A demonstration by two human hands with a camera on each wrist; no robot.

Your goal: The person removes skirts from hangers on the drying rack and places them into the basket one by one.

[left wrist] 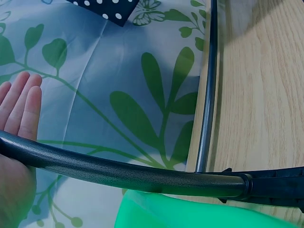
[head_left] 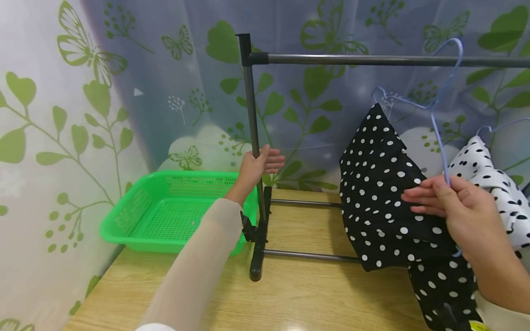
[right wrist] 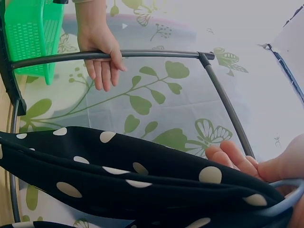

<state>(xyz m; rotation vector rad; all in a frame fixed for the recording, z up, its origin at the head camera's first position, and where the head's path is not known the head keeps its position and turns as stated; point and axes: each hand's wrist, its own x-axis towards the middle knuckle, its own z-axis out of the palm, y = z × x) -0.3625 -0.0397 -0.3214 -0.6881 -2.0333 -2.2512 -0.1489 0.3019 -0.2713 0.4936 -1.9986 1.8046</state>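
Note:
My left hand (head_left: pixel 251 172) is at the dark upright pole (head_left: pixel 252 105) of a clothes rack. Its palm rests against the pole, fingers straight, as the left wrist view also shows. With my right hand (head_left: pixel 469 218) I pinch the side wire of a light blue clothes hanger (head_left: pixel 431 107). A black garment with white dots (head_left: pixel 381 197) hangs from this hanger; its kind is unclear. The hanger's hook overlaps the rack's top bar (head_left: pixel 352 59) in the head view; whether it hangs on the bar I cannot tell.
Left of the rack sits a green plastic basket (head_left: pixel 113 232). A white garment with black dots (head_left: pixel 513 202) hangs at the far right on another hanger. The rack stands on a wooden table (head_left: pixel 323 294), before a leaf-patterned curtain (head_left: pixel 186 124).

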